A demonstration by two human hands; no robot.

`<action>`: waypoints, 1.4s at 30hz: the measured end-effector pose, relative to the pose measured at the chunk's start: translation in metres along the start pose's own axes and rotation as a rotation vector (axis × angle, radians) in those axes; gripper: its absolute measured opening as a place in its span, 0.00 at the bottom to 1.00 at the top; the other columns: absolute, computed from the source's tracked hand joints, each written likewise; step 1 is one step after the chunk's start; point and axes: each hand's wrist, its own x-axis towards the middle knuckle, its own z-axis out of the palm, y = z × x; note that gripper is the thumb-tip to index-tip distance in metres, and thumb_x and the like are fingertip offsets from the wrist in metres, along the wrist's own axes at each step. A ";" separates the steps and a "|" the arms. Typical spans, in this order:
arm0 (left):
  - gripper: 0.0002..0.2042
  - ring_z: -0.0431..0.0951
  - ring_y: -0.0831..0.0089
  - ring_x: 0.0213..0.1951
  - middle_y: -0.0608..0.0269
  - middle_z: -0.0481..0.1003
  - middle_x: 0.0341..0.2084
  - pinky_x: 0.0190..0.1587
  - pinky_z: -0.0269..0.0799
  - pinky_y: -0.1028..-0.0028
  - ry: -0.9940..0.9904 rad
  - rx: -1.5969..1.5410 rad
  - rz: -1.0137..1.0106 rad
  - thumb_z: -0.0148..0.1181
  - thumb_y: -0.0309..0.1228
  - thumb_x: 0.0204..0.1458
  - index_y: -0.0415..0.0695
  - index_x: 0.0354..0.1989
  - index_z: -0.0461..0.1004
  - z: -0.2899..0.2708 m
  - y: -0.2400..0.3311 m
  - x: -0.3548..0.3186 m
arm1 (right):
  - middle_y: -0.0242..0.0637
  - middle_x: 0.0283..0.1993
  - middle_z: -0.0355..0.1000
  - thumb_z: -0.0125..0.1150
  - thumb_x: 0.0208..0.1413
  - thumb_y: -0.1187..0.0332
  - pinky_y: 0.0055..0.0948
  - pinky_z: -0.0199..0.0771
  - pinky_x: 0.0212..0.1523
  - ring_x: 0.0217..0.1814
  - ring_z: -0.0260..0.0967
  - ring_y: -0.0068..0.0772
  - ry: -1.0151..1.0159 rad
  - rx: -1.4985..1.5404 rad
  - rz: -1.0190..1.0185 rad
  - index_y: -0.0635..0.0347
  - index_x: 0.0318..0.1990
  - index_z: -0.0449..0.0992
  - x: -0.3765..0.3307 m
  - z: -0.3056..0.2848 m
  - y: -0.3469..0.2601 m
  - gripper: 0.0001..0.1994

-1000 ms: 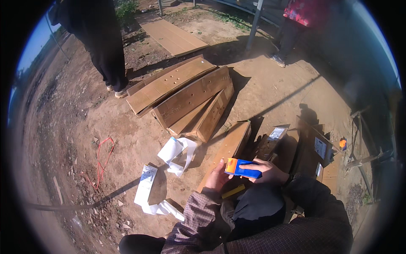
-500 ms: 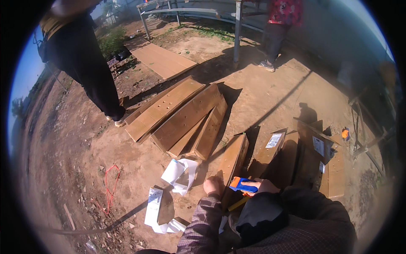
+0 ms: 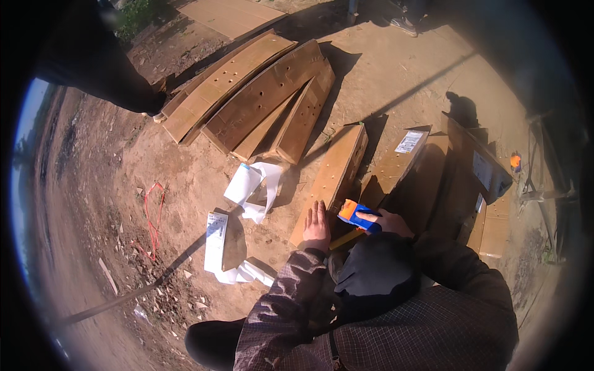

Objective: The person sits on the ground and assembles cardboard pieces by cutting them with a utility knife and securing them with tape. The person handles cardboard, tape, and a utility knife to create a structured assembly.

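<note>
Presently, in the head view, both of my hands are observed at lower centre of the frame. My left hand (image 3: 317, 230) is laid palm down, fingers extended and slightly parted, on the near end of a long cardboard box (image 3: 337, 162); nothing is gripped in it. My right hand (image 3: 395, 224), just to its right, is closed around a blue-and-orange handheld tool (image 3: 364, 219). The tool's orange end points to the left of the frame, toward the long box; I cannot tell whether the two are touching. A yellow strip (image 3: 345, 240) shows just below the tool, partly covered by my clothing.

Right of centre, beside the long box, stands a labelled carton (image 3: 399, 159) bearing a white printed label. Further right is a large brown carton (image 3: 471, 164) with two labels, its lower portion in shadow. Near the right edge lies a small orange-and-blue object (image 3: 515, 162), too small to identify.

At upper centre, several perforated cardboard boxes (image 3: 266, 86) are fanned out on bare earth (image 3: 402, 80). Left of centre, a white roll (image 3: 244, 183) lies partly unwound; below it is a white printed strip (image 3: 215, 238). Red string (image 3: 153, 216) lies further left. A flat cardboard sheet (image 3: 232, 17) is at the top. I note another person's dark trouser leg (image 3: 93, 62) at upper left and a shoe (image 3: 403, 26) at upper right.
</note>
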 end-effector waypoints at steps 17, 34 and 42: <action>0.32 0.82 0.46 0.42 0.43 0.82 0.37 0.46 0.76 0.53 -0.319 -0.109 -0.098 0.59 0.61 0.57 0.39 0.46 0.79 -0.084 -0.018 0.109 | 0.56 0.42 0.74 0.70 0.52 0.52 0.47 0.80 0.43 0.42 0.79 0.57 0.043 -0.078 0.089 0.24 0.66 0.71 0.000 0.039 0.029 0.31; 0.43 0.61 0.45 0.70 0.38 0.61 0.68 0.69 0.63 0.57 -0.015 -0.095 -0.332 0.65 0.49 0.55 0.32 0.70 0.57 -0.023 -0.020 -0.063 | 0.51 0.36 0.80 0.69 0.49 0.60 0.42 0.80 0.45 0.39 0.80 0.54 0.012 0.128 -0.176 0.58 0.53 0.81 0.085 -0.013 -0.096 0.23; 0.42 0.71 0.46 0.63 0.37 0.69 0.61 0.63 0.71 0.57 0.141 0.064 -0.192 0.60 0.58 0.56 0.28 0.63 0.64 0.008 -0.015 -0.072 | 0.43 0.45 0.83 0.67 0.40 0.53 0.39 0.79 0.50 0.50 0.80 0.41 -0.947 -0.854 0.002 0.56 0.45 0.86 0.246 0.105 -0.180 0.24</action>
